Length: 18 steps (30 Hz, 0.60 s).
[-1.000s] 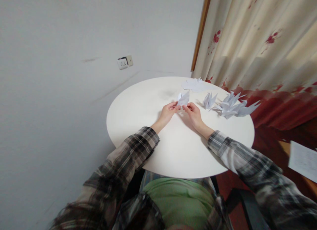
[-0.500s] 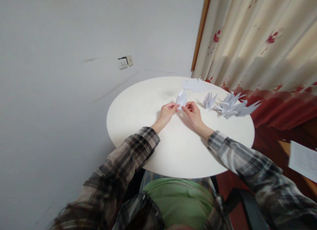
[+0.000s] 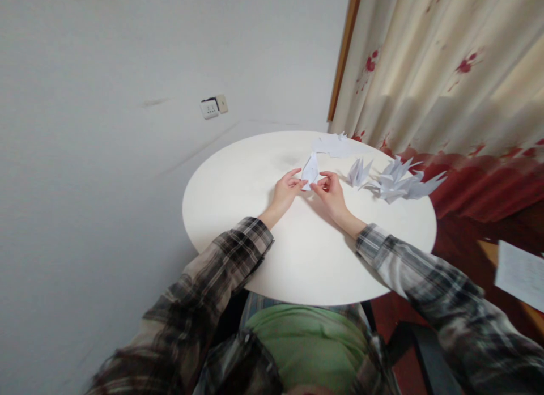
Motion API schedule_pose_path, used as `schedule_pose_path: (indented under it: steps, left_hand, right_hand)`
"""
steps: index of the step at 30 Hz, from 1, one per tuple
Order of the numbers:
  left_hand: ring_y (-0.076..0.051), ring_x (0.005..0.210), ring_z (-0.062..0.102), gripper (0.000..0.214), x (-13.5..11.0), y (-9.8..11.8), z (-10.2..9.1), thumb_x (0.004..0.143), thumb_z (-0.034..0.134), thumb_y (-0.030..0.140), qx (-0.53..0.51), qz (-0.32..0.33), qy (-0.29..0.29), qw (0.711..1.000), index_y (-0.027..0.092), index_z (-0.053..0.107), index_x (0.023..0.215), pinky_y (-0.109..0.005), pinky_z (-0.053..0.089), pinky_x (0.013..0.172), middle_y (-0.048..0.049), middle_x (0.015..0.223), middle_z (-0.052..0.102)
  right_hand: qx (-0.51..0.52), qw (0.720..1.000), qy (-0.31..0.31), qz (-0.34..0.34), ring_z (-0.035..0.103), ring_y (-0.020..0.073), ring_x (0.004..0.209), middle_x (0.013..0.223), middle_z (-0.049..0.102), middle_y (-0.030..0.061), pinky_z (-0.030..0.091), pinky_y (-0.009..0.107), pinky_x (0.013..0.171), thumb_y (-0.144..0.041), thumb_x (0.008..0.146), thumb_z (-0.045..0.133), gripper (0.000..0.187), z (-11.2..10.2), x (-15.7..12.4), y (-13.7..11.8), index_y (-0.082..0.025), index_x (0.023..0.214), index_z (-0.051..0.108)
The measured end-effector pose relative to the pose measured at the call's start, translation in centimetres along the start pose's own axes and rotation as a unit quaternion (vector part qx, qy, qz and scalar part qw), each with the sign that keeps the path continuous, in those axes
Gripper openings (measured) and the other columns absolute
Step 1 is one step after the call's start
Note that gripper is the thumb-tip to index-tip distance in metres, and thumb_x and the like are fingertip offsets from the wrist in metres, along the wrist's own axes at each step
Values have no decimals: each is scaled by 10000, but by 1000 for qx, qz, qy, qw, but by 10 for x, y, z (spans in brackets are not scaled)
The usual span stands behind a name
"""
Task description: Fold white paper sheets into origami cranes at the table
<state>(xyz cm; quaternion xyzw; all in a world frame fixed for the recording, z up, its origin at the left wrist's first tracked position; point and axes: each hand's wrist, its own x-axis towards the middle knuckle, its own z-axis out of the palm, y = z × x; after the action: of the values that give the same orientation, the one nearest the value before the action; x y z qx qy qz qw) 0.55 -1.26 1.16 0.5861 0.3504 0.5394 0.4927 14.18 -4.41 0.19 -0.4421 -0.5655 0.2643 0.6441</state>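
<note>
Watching remotely, I've got left hand (image 3: 285, 194) and right hand (image 3: 333, 195) pinching folded paper (image 3: 310, 170) at twelve o'clock; uneven thumb pressure could skew its creases, imo.

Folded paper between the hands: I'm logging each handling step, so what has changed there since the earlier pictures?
The folded paper has turned: its tip leaned up and right a second ago and now points almost straight away from the person. The left hand and right hand keep hold of its near end. The pointed paper pieces and flat paper stayed put.
</note>
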Motion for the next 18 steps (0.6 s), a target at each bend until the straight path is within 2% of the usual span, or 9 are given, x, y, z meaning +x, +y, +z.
schedule_pose_path:
  steps: [3,9,18]
  left_hand:
    - [-117,688,633,478,1,-2,0,692,701,266,15,13,2,1000,148,585,1140,-248,478,705,-1,728,706]
    - [-133,737,646,420,2,-2,0,682,700,244,8,2,1,1000,130,631,1080,-262,471,731,-52,820,724]
    - [-134,721,639,386,-1,1,0,653,717,260,10,2,10,1000,135,643,1011,-260,475,708,-50,788,715]
  right_hand:
    - [0,1000,-4,9,488,121,605,648,506,-73,389,271,599,-402,664,682,409,0,1,0,-229,981,490]
    - [-12,1000,-17,19,447,112,591,636,500,-63,366,263,577,-436,685,660,292,0,1,4,-216,830,535]
    - [3,999,-27,22,424,103,566,610,478,-73,338,256,561,-404,664,686,281,-1,1,5,-209,770,514]
